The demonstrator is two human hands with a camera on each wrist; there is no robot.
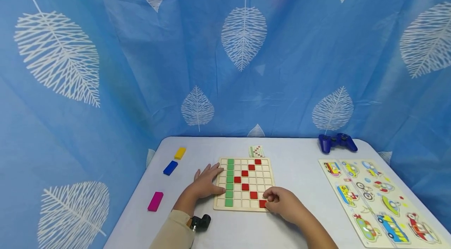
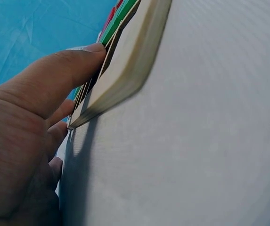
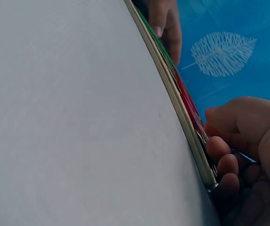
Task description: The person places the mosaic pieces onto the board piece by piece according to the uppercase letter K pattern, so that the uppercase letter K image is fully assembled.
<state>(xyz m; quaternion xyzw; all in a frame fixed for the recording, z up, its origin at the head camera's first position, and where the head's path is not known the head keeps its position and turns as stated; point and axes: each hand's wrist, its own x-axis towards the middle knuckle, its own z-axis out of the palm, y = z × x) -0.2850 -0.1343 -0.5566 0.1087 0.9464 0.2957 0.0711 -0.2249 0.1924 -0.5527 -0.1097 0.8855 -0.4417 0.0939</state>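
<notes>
A square wooden grid board [image 1: 244, 210] lies on the white table. One column holds green tiles [image 1: 229, 194], and several red tiles [image 1: 253, 195] run in slanting lines beside it. My left hand [image 1: 206, 183] spreads over the board's left edge, its thumb [image 2: 73, 70] on the rim near the green column and its fingers farther up. At the lower right corner my right hand [image 1: 283, 203] has its fingers curled, with thumb and forefinger beside the corner red tile [image 1: 262, 204]. I cannot tell whether they pinch it. Other curled fingers [image 3: 226, 165] lie along the board's edge.
A small card [image 1: 256, 151] with a similar grid pattern lies behind the board. To the left are yellow [image 1: 180, 153], blue [image 1: 170, 168] and pink [image 1: 155, 201] blocks. A vehicle puzzle board [image 1: 370, 210] lies at right, below a blue game controller [image 1: 337, 143].
</notes>
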